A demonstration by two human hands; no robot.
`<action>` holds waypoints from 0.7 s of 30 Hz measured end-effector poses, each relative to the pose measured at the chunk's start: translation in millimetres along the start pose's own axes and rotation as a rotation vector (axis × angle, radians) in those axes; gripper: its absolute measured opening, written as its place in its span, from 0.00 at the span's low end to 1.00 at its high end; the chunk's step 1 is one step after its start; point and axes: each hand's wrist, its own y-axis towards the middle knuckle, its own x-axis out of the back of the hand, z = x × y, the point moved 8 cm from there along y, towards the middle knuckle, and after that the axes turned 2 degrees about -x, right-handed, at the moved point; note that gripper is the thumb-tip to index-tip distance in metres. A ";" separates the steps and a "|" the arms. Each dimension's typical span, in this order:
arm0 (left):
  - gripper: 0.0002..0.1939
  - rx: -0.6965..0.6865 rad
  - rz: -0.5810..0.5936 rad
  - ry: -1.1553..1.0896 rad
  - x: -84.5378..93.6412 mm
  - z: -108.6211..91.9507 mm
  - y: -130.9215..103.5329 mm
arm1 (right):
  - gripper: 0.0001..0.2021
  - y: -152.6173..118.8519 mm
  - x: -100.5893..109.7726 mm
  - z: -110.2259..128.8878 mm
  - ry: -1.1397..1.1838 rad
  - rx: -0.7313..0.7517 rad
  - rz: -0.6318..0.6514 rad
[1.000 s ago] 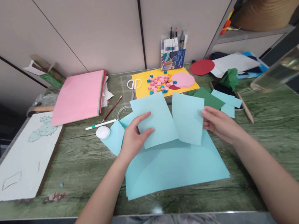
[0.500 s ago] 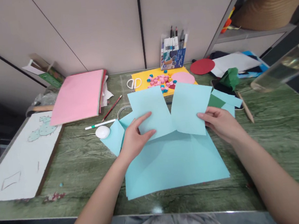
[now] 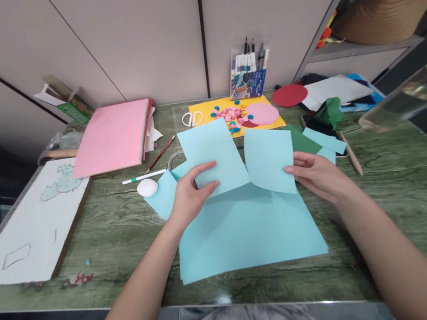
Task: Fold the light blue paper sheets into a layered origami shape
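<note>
My left hand (image 3: 194, 193) grips the left part of a light blue paper (image 3: 212, 150) by its side, thumb and index finger lying over the front. My right hand (image 3: 315, 174) pinches the outer edge of the right part of the light blue paper (image 3: 269, 158), which curves. A gap divides the two parts from the top and narrows to where they meet below; I cannot tell whether they are still joined. Beneath them larger light blue sheets (image 3: 248, 233) lie on the table. A white egg-shaped object (image 3: 148, 188) rests on a blue scrap (image 3: 163, 196) beside my left hand.
White scissors (image 3: 192, 118) and small pink and blue balls lie on yellow paper (image 3: 205, 136) at the back. A pink pad (image 3: 113, 138) and a drawing board (image 3: 24, 227) are at left. On the right are green paper (image 3: 302, 140), a pencil (image 3: 353, 157) and a clear bottle (image 3: 395, 103).
The right part of the paper has turned and curls more, exposing more green paper behind it. The left part has tilted a little leftward. Both hands keep their hold, and the gap looks wider.
</note>
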 end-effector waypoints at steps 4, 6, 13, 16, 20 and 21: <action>0.15 0.006 -0.009 0.038 -0.4 -0.3 -1.0 | 0.15 0.1 5.2 0.1 -0.008 0.022 -0.048; 0.19 -0.003 -0.006 0.051 -0.8 -1.8 -1.8 | 0.12 1.2 8.7 -1.1 -0.026 0.027 -0.069; 0.25 -0.049 0.002 0.053 -2.6 -7.3 -3.8 | 0.14 2.8 5.4 -4.3 -0.118 0.027 -0.053; 0.25 -0.056 -0.011 0.044 -1.4 -8.1 -3.4 | 0.14 1.4 4.5 0.8 -0.152 0.062 -0.086; 0.24 -0.063 -0.033 0.036 2.7 -8.9 -1.9 | 0.14 2.4 12.1 8.0 -0.191 0.109 -0.150; 0.24 -0.062 -0.035 0.035 3.6 -9.2 -1.5 | 0.15 3.7 16.7 9.1 -0.198 0.120 -0.168</action>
